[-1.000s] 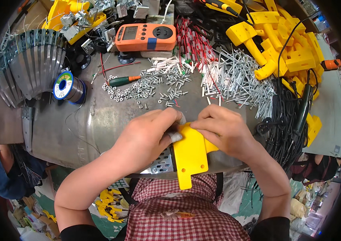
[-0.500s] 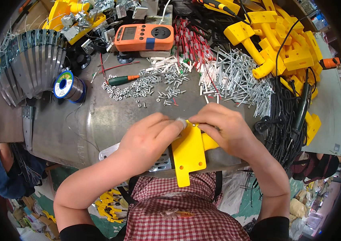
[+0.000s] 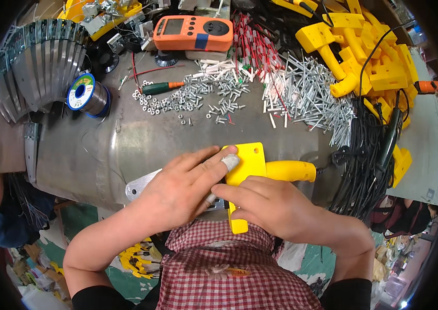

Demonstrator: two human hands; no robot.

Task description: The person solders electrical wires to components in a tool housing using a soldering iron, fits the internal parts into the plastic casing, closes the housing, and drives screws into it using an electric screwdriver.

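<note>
A yellow plastic housing [image 3: 246, 164] with a side handle [image 3: 293, 171] lies flat in front of me, its handle pointing right. My left hand [image 3: 190, 178] is closed around the housing's left edge, a whitish wrap on one finger. Under that hand, a metal plate [image 3: 137, 186] sticks out to the left. My right hand [image 3: 275, 205] lies across the lower part of the housing, its fingers bent and the tips at the left edge, close to the left hand. One corner hole shows at the top; the lower holes are hidden by my right hand.
Beyond my hands lie loose screws [image 3: 229, 88], nuts [image 3: 152, 105], a green-handled screwdriver [image 3: 159, 88] and long screws [image 3: 314, 90]. An orange meter [image 3: 194, 33] stands behind. Solder wire [image 3: 89, 97] and fanned metal plates [image 3: 41, 67] are left; yellow housings [image 3: 379, 72] and black cables [image 3: 363, 175] right.
My right hand has moved from the housing's top corner down to its lower left edge. The left hand keeps hold. The housing has shifted slightly upward, and its handle now shows fully.
</note>
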